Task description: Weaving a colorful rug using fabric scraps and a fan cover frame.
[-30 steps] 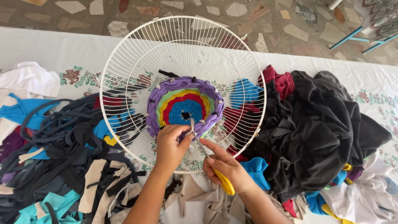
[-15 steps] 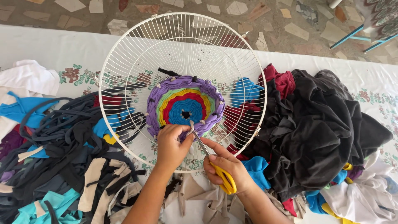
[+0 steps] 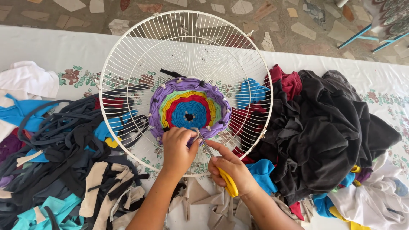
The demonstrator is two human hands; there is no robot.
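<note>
The left hand (image 3: 177, 149) pinches a cloth strip at the near edge of the round woven mat (image 3: 189, 110) inside the white wire fan guard (image 3: 128, 64). The right hand (image 3: 232, 172) grips yellow scissors (image 3: 221, 170) just beside it. Cloth piles crowd both sides of the white table (image 3: 51, 47).

Both bare forearms reach up from the bottom edge and draw close together. The left hand (image 3: 178, 147) is curled, fingertips pinched together at its upper right. The right hand (image 3: 232, 172) sits just beside it, slightly lower, fingers closed in a grip, index finger stretched toward the left hand.
</note>
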